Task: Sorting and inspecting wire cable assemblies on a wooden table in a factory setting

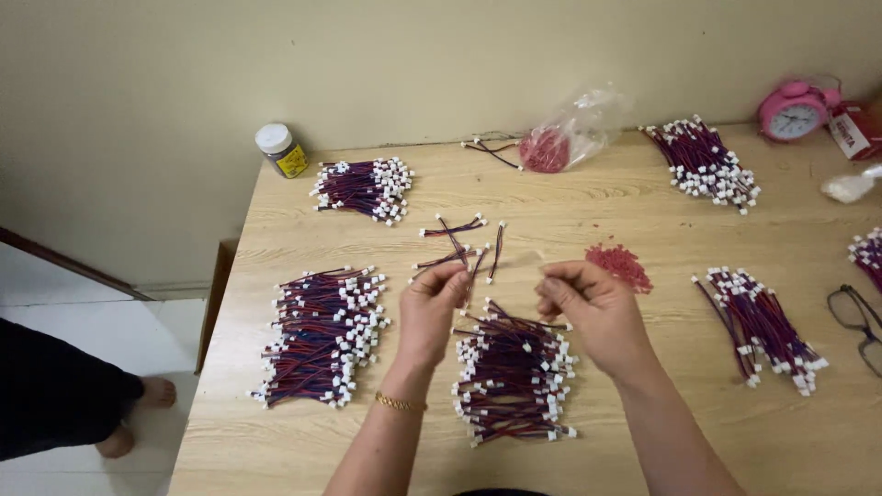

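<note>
My left hand (432,308) and my right hand (588,308) hover over the wooden table (643,230), both pinched at the fingertips. The left fingers hold a short red-and-blue wire with a white connector (475,276). A thin pale strand seems stretched between the two hands, with the right fingertips closed on its end; it is too faint to name. Just below the hands lies a pile of similar wire leads (514,377). A small heap of red rubber bands (622,266) sits beside the right hand.
More wire bundles lie at left (322,335), far left (365,186), far right (706,165) and right (763,326). A few loose wires (459,243), a bag of red bands (560,142), a jar (280,150), a pink clock (795,112) and glasses (859,321) are around. Another person's feet (138,413) stand left.
</note>
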